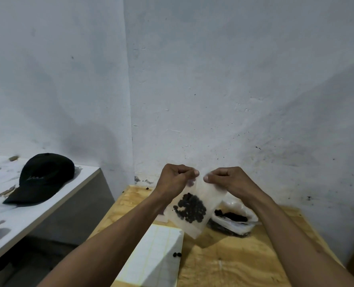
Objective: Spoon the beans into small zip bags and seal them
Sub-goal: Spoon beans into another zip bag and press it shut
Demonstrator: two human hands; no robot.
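While both hands are up in front of the wall, we see one small zip bag (194,210) hanging between them, clear of the desk (230,264). Left hand (177,180) pinches the bag's top edge at its left end, fingers curled; right hand (227,178) pinches the same edge at the right end, thumb tip forward. Thumbs sit close together, just apart. Bag hangs tilted, lower corner toward the white pad. One clump of dark beans (190,208) sits in its lower half; upper half looks empty. Whether the zip strip is closed we cannot tell, since the top edge is blurred and partly behind the fingers.

On the plywood desk, behind and right of the hanging bag, lies one bigger clear plastic bag (237,216) with dark contents, probably the bean supply. One white ruled pad (157,259) lies near the front left corner of the desk. Two loose beans (177,254) lie just beside the pad's right edge, and a few more near the far left corner by the wall.

Left of this, a separate white desk (41,208) carries one black cap (43,179).
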